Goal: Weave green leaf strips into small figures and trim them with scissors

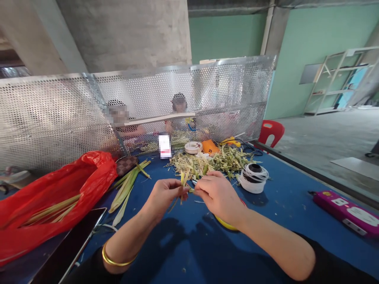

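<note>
My left hand (167,193) pinches a small woven piece of pale green-yellow leaf strips (183,182) above the blue table. Close beside it, my right hand (220,197) is closed, its fingertips meeting the loose strip ends. A metal blade tip pokes out past those fingers, and a yellow curved handle (226,224) with a bit of red shows below the palm, apparently scissors mostly hidden by the hand. Behind both hands lies a heap of cut leaf bits (198,163). Longer green leaves (126,193) rest to the left.
At left, a red plastic bag (97,177) holds leaf stalks, near a dark tablet (71,240). A white cord spool (253,181), tape roll (193,147), lit phone (165,146) and purple power strip (346,213) are on the table. A perforated metal screen (148,90) stands behind; two people sit beyond.
</note>
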A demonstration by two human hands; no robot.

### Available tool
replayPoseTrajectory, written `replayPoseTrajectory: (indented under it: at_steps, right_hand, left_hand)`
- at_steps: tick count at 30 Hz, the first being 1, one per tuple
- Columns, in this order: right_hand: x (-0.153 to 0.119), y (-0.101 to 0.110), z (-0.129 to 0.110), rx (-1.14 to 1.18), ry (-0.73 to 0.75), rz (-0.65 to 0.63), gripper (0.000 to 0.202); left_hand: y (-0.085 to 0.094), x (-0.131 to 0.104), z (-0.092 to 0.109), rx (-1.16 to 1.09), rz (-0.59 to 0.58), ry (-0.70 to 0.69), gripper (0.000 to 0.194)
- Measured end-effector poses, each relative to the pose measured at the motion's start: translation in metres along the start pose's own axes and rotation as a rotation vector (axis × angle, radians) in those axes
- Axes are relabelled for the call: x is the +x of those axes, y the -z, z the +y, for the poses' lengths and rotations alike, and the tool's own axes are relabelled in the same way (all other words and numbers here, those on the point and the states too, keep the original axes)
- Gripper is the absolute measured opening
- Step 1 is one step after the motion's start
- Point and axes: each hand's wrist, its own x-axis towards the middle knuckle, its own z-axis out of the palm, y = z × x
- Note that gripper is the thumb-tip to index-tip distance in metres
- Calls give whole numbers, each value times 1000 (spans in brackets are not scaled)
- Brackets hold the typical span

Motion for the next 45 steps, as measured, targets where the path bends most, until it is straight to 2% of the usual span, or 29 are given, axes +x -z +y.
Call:
replayPoseTrajectory:
  at_steps: [5,8,13,20,25,27,30,35,40,45]
  right_hand:
    - [0,1,0,-75,58,85,10]
    - [-1,0,-1,-64,84,96,14]
    - [-2,-4,-1,-15,77,81,7]
    - [-4,-14,1,3,50,46,8]
    - [-6,-17,2,97,9,158,15]
    - [-5,-16,3,184,-52,242,13]
    - [-3,-16,3,352,-196,324,9]
    - [-4,-21,4,538,-341,307,15]
    - [-9,-23,4,508,-310,307,12]
    - [-8,-20,3,434,-167,318,4]
  left_hand:
    - [4,-1,0,-132,-80,173,21]
    - [2,-1,-2,-173,-70,228,25]
    - [-2,-2,-3,-164,-55,259,36]
    - [-5,-4,-3,-186,-60,265,32]
    - [-12,-7,-6,-229,-61,303,37]
    - [-16,-8,-7,-284,-21,279,36]
    - [-23,-10,-9,-326,72,156,30]
    - [-31,-14,-11,-341,112,-61,29]
    - [-32,-16,-13,-348,124,-164,22]
    - [-33,-15,-17,-385,128,-193,21]
